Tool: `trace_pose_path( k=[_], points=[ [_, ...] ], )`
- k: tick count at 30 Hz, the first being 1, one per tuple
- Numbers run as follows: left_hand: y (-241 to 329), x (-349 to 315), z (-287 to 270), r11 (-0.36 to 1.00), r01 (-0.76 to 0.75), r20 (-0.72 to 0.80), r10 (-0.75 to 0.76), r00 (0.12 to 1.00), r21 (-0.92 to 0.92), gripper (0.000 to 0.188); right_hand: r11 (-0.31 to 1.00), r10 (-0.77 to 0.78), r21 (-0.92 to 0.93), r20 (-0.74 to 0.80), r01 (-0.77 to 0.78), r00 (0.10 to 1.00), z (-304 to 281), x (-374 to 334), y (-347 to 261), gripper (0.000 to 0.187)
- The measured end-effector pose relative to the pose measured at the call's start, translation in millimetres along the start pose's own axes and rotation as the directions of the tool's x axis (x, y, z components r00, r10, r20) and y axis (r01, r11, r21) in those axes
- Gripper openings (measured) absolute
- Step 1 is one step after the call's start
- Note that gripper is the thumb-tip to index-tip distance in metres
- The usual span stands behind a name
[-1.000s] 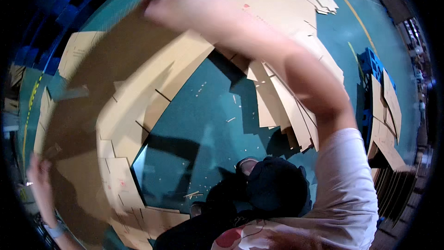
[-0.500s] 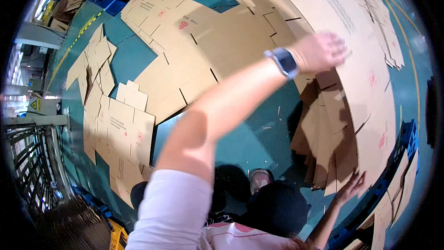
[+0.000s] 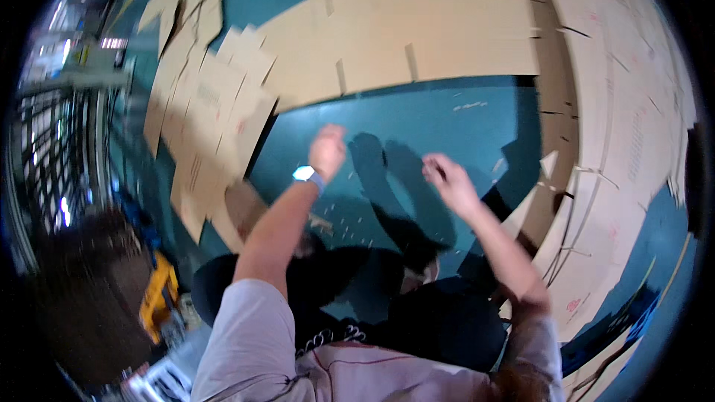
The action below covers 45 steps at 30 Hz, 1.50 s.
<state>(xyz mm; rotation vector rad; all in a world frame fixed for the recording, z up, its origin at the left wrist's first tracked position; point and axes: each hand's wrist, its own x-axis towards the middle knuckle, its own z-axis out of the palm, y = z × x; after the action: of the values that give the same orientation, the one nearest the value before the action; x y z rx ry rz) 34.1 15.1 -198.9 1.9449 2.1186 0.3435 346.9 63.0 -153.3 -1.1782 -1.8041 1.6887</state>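
Over the green floor (image 3: 387,123) in front of my knees, both hands hang apart from each other and from the cardboard. My left hand (image 3: 328,150), with a watch (image 3: 305,173) at the wrist, is smeared by motion and its fingers look curled. My right hand (image 3: 450,179) has bent fingers spread a little, and nothing shows between them. Flat cardboard sheets (image 3: 439,26) with cut slots lie beyond the hands. To the right runs a long stack of printed cardboard sheets (image 3: 625,126), with dark straps or cords (image 3: 577,216) along its inner side.
More slotted cardboard sheets (image 3: 216,100) overlap on the left. A barred metal rack (image 3: 56,156) stands at the far left, near a yellow piece of equipment (image 3: 156,298). Small cardboard scraps (image 3: 320,225) litter the floor. A blue pallet (image 3: 614,327) shows at the lower right.
My left hand has come back from the right-hand cardboard, and my right hand has left its near edge. Both now hover over the floor. The view has shifted, and the right-hand sheets lie differently.
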Motion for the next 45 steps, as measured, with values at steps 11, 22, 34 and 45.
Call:
trace_pose_path(
  k=[11, 22, 34, 45],
  points=[
    [-95, -198, -23, 0.877, 0.425, 0.477, -0.48, 0.736, 0.226, 0.024, 0.893, 0.004, -0.313, 0.725, 0.325, 0.688, 226, 41, 26, 0.021],
    [-109, -158, -29, 0.941, -0.241, 0.435, 0.119, 0.892, 0.238, 0.018, 0.958, -0.039, -0.197, 0.627, 0.207, 0.778, 209, 29, 49, 0.021],
    [22, -52, -43, 0.818, -0.574, 0.461, 0.527, 0.714, -0.046, 0.008, 0.807, -0.305, -0.435, 0.271, 0.399, 0.913, 136, 17, 17, 0.018],
    [122, 87, -43, 0.933, -0.354, 0.022, 0.356, 0.934, -0.07, 0.025, 0.976, -0.054, 0.181, -0.351, 0.124, 0.935, -14, 103, 70, 0.004]
  ],
)
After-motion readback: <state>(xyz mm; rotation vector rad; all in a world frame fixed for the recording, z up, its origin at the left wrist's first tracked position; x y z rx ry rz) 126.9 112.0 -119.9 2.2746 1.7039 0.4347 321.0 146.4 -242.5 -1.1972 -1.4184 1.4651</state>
